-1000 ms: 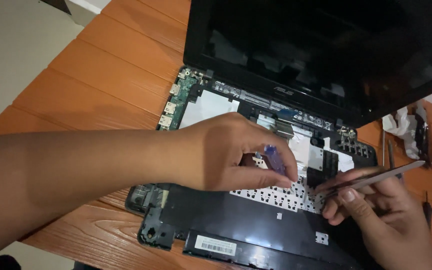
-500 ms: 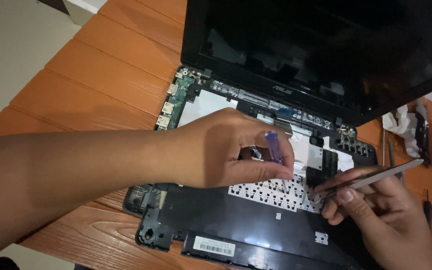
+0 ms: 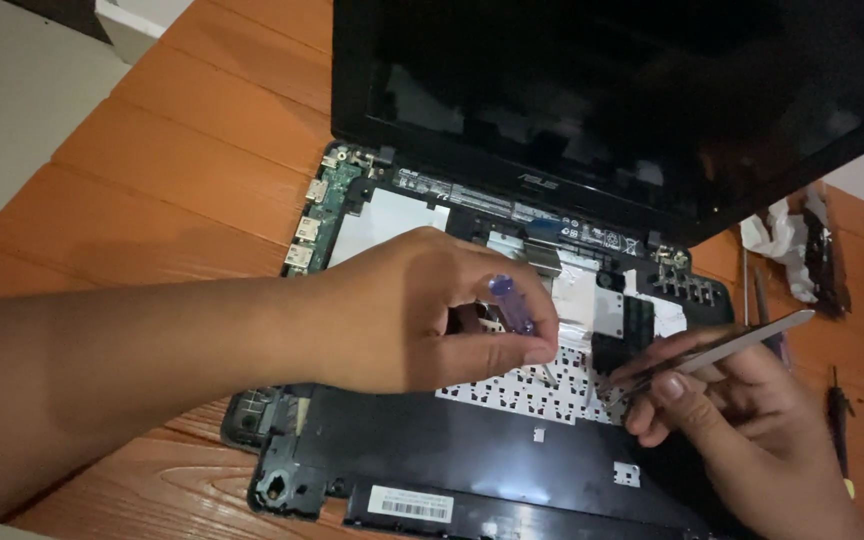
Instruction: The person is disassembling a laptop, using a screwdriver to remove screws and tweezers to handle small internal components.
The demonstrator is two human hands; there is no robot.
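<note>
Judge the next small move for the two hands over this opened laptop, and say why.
Probably keep the screwdriver in the left hand upright and turn it, while the right hand holds the tweezers beside its tip. The tweezer points sit close to it over the white keyboard backing.

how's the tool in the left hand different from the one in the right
The screwdriver in the left hand has a translucent purple handle; the tweezers in the right hand are bare silver metal. The screwdriver stands steeply, mostly hidden by fingers; the tweezers lie at a shallow slant, long and thin. Both point down at the opened laptop.
</note>
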